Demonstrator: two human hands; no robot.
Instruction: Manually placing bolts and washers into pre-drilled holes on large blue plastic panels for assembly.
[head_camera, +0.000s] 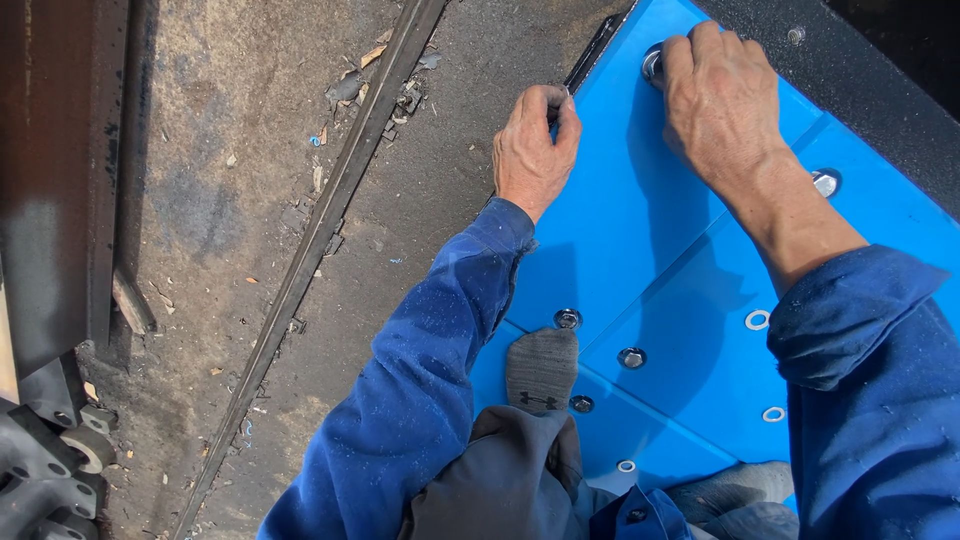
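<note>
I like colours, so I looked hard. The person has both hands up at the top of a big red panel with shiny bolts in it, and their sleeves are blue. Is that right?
Not quite. The panel is bright blue, not red, as the head view shows. The rest holds: the left hand and right hand are at its top end, shiny bolts sit in it, and the sleeves are blue.

Silver bolt upright in blue panel, near its top corner.

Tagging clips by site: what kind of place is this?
Likely an industrial workshop or fabrication yard: gritty concrete floor strewn with debris, a steel rail set in it, and both hands working on bolted blue panels with washers.
</note>
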